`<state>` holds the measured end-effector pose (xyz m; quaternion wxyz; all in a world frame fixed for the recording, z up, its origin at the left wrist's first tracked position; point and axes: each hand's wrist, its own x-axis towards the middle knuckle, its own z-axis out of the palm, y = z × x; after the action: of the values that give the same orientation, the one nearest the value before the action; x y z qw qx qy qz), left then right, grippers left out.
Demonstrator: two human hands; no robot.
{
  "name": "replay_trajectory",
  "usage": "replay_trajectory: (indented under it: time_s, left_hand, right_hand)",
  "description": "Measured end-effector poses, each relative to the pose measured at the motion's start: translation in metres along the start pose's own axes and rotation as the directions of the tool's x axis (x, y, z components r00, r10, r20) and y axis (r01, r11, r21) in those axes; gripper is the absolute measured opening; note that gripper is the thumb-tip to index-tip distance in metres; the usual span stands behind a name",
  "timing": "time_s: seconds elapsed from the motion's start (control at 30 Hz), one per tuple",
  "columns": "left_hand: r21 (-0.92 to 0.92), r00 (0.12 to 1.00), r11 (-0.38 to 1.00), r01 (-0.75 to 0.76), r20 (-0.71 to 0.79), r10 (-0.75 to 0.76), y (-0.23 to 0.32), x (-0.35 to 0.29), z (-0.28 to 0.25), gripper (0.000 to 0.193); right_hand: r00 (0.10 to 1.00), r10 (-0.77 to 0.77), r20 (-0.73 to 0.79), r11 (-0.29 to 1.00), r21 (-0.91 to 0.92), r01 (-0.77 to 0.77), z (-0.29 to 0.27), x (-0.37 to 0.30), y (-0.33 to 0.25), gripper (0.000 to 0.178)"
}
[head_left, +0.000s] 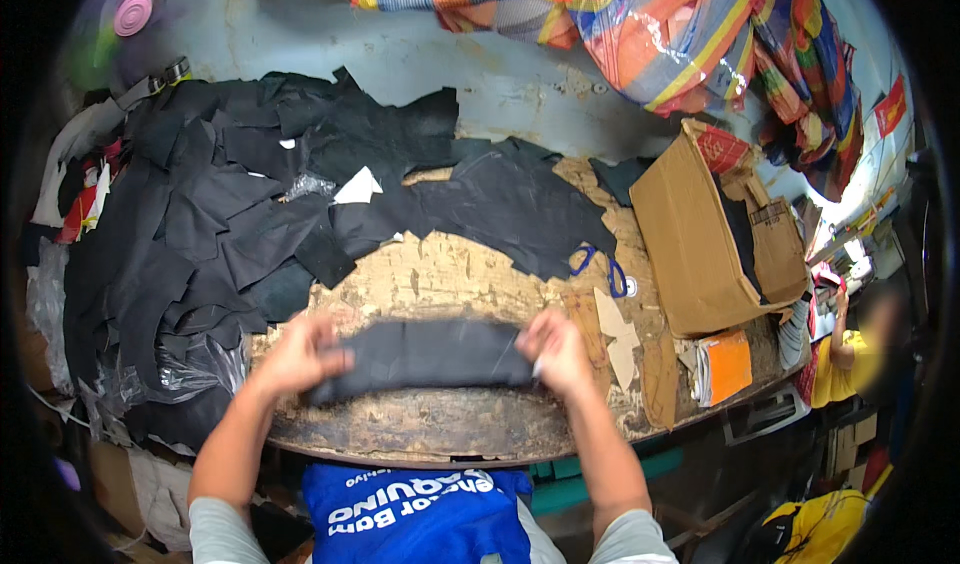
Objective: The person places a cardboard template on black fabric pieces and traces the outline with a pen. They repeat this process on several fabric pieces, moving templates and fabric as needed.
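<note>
A long, folded-looking strip of black fabric stretches between my hands over the near edge of the worn wooden table. My left hand holds its left end, thumb and fingers curled about it and slightly blurred. At the other end, my right hand pinches the upper right corner. The strip's lower edge is smeared by motion. Beyond it, more black fabric pieces lie across the table. Blue-handled scissors rest to the right, past my right hand.
A large heap of black fabric covers the left side. An open cardboard box stands at right, near brown pattern pieces and an orange-covered notebook. Striped woven sacks lie at the back. Another person in yellow sits far right.
</note>
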<state>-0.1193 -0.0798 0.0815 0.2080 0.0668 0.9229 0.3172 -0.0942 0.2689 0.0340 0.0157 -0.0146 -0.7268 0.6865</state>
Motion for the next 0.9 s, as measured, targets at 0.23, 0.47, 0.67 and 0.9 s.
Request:
replay_trajectory:
  time_s: [0.23,0.47,0.67,0.9]
  left_hand:
    - [-0.429,0.484,0.288,-0.856,-0.472,0.737,0.118,-0.038,-0.026,0.050]
    - [-0.868,0.134,-0.464,-0.179,-0.488,0.862,0.169,-0.120,0.037,0.099]
    - [-0.409,0.356,0.260,-0.875,-0.177,0.918,0.071,-0.070,0.004,0.067]
    - [0.131,0.714,0.986,-0.101,-0.681,0.163,-0.050,0.037,-0.005,0.053]
  right_hand:
    - [0.782,-0.347,-0.518,0.758,-0.645,-0.091,-0.115,0.035,-0.057,0.033]
    - [0.817,-0.169,-0.551,0.512,-0.758,-0.405,-0.118,-0.062,0.024,0.041]
    - [0.707,-0.384,-0.594,0.458,-0.787,-0.413,-0.130,-0.048,0.039,0.036]
    - [0.809,-0.386,-0.444,0.516,-0.831,-0.209,-0.105,-0.037,0.057,0.028]
